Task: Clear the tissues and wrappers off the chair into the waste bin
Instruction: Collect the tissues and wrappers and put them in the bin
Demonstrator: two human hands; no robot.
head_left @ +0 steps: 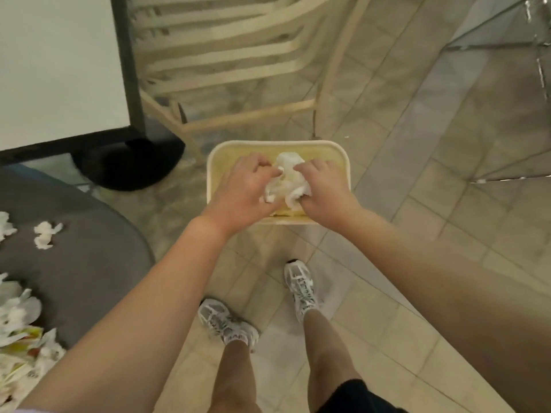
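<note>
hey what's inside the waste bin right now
Above the waste bin, both hands, left hand and right hand, hold crumpled tissues. They cover most of the inside; only bare yellowish walls show.

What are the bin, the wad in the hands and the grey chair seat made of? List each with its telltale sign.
Waste bin: probably plastic, cream, smooth and matte; one moulded rim with rounded corners.
Tissue wad: soft white paper; it crumples into thin folds between the left hand and the right hand.
Chair seat: apparently fabric upholstery, dark grey, dull with no shine; the blur leaves the weave unclear.
</note>
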